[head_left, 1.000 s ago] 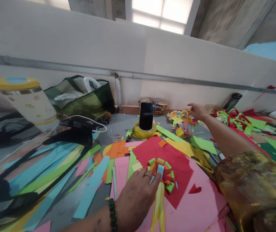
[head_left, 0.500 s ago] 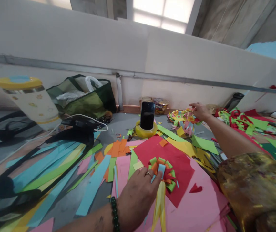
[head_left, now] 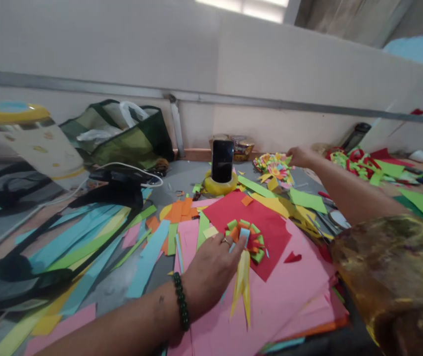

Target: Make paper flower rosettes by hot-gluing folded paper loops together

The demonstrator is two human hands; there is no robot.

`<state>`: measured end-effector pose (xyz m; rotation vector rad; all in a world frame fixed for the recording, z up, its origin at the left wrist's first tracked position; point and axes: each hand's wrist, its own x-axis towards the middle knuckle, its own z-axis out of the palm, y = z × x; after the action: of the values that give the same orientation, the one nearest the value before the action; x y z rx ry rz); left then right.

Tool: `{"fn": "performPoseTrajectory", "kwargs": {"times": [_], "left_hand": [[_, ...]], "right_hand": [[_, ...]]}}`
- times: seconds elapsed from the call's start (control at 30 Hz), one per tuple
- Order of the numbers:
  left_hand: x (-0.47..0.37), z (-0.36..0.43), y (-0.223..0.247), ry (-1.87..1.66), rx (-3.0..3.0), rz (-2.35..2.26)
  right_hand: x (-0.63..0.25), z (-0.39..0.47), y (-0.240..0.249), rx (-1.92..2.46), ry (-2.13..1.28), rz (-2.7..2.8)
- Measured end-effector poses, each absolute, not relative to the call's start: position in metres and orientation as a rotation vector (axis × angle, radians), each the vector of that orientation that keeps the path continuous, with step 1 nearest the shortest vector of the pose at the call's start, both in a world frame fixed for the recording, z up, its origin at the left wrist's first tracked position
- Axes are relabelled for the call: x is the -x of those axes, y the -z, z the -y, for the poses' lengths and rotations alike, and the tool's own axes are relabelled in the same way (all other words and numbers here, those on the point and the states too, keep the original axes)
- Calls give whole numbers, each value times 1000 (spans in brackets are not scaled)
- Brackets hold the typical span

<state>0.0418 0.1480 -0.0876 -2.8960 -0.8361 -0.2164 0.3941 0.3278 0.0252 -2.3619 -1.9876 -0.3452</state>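
One tumbler point(head_left: 42, 151) with a yellow lid is at far left, tilted in view, contents hidden. Next, a floppy green bag point(head_left: 137, 146) gapes open with white plastic point(head_left: 98, 136) inside. The left hand point(head_left: 211, 272) has its fingers close together, tips on the blue bit of a paper rosette point(head_left: 256, 243); can't tell if that's a pinch or just a press. The rosette's lying on the red sheet point(head_left: 229, 210), yellow tails over the pink paper point(head_left: 270, 306). I'd guess it's feather-light, not slippery, but those loops would crush easily, so I'd grab it low by the centre, not the rim. Food cups point(head_left: 243, 147) sit behind the phone point(head_left: 222, 160), insides not visible. Then the right hand point(head_left: 300, 156) is at the paper flowers point(head_left: 276, 170), fingers reaching out; can't tell how wide or whether they've got one. A dark bottle point(head_left: 356, 136) leans beyond, contents unseen too.
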Motion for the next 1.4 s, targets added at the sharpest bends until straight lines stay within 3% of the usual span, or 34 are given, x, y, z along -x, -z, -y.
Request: {"fn": "performPoseTrajectory", "kwargs": {"times": [0.13, 0.3, 0.47, 0.7, 1.4], "left_hand": [[-40, -150, 82, 202, 2914, 882], [-39, -149, 79, 265, 2879, 906], [-36, -150, 78, 265, 2877, 877], [-36, -150, 77, 247, 2866, 851], [-37, -151, 78, 225, 2857, 826]], "right_hand": [[-364, -298, -34, 2294, 215, 2002], [-285, -212, -31, 1851, -112, 2287], [-230, -153, -10, 1889, -263, 2479], [-229, -158, 14, 1944, -249, 2404], [-223, -145, 15, 1862, -299, 2756]]}}
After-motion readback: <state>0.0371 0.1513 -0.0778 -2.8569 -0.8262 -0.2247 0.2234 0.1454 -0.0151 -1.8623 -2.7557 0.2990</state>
